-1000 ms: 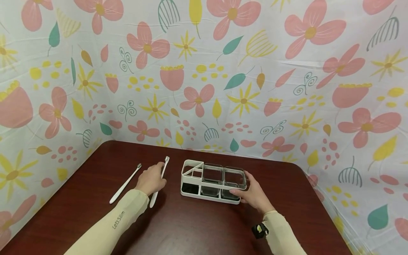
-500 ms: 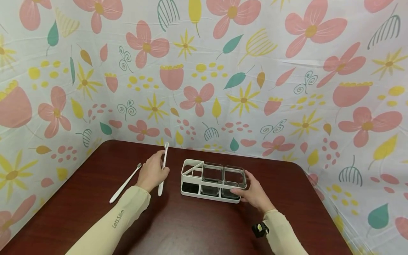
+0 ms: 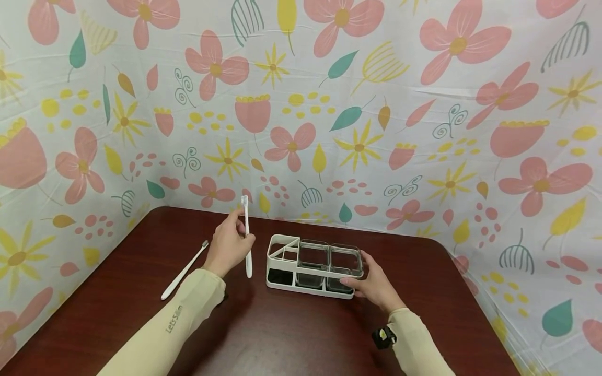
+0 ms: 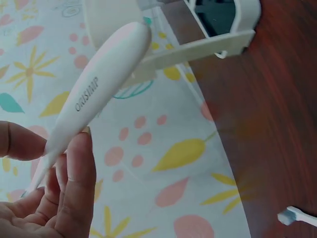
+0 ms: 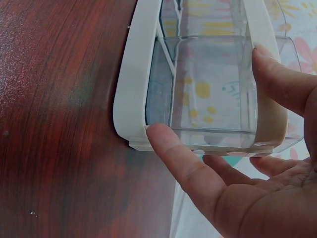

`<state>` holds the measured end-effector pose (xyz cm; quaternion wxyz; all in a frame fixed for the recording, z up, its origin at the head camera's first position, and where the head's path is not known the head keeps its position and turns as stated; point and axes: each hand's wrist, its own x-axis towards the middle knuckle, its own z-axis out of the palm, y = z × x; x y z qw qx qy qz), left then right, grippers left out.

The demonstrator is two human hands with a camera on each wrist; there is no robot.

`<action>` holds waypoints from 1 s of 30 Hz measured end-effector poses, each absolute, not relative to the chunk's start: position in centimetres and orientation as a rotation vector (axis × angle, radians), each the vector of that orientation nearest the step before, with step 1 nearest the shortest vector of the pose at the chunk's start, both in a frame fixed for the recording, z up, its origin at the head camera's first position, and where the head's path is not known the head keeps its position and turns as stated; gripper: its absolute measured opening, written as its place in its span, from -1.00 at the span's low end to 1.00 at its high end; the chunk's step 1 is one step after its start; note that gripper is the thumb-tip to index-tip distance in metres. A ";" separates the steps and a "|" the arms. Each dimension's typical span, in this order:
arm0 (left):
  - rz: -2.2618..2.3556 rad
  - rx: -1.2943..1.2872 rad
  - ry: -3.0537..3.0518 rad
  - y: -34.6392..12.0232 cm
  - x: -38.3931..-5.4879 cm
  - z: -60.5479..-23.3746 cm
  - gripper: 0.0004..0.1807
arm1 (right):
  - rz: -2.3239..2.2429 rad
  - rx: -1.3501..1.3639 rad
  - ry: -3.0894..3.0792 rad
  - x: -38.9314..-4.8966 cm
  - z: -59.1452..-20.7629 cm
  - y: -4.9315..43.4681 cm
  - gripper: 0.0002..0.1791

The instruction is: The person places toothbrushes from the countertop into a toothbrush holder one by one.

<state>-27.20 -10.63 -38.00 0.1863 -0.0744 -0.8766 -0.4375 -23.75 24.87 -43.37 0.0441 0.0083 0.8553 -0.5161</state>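
Observation:
My left hand [image 3: 229, 244] pinches a white toothbrush [image 3: 247, 256] between thumb and fingers, bristle head up and handle end down, just left of a white toothbrush holder [image 3: 282, 265]. In the left wrist view, the thick handle [image 4: 101, 82] bears the letters ORISIMP. The holder has divided slots at its left end and two clear cups [image 3: 314, 256] side by side on its right. Gripping the holder's right end is my right hand [image 3: 380, 288], thumb on the near side of the upper rim. In the right wrist view, a fingertip [image 5: 161, 133] touches the holder's base beside a clear cup [image 5: 213, 84].
A second white toothbrush [image 3: 182, 274] lies slanted on the dark red-brown table [image 3: 291, 334], left of my left hand. Flowered cloth [image 3: 301, 130] hangs behind the table and along its sides. A black strap-on device [image 3: 384, 338] sits at the right wrist.
The left hand has raised the toothbrush off the table, carrying it away from me and slightly right, and turned it more upright. The right hand and the holder have stayed in place.

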 end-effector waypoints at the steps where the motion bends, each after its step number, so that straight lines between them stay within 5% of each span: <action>1: -1.255 -0.220 -2.448 -10.5 -27.2 -37.9 -0.35 | -1.581 0.025 2.612 -23.8 -43.4 24.9 0.13; 30: -1.583 -0.236 -2.106 -6.5 -27.6 -36.9 -0.39 | -1.675 0.044 2.562 -23.8 -43.8 24.7 0.10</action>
